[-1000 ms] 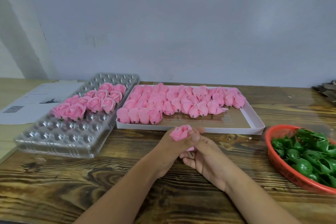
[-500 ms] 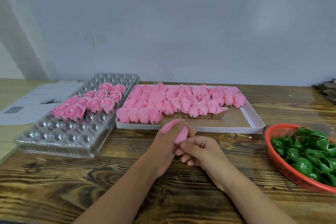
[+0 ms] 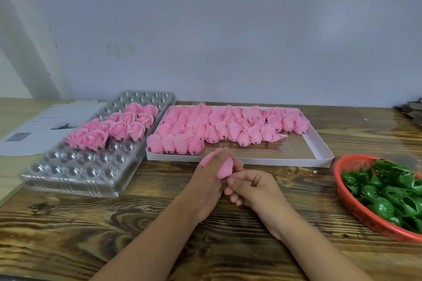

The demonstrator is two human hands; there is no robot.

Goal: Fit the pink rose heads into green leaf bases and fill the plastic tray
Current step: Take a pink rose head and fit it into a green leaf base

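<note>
Left hand (image 3: pixel 206 180): your fingers are wrapped around the pink rose head (image 3: pixel 222 167), above the table just in front of the white box (image 3: pixel 319 155).
Right hand (image 3: pixel 253 189): fingers curled at the bud's lower end; a leaf base inside cannot be seen.
Advice: squeeze softly, keep the petals unbroken.
Change: a second ago the rose faced upward; now it is tilted and covered.

Wooden table (image 3: pixel 68 235) — trays (image 3: pixel 68 180), basket (image 3: pixel 349 203), paper (image 3: pixel 45 125)
</note>
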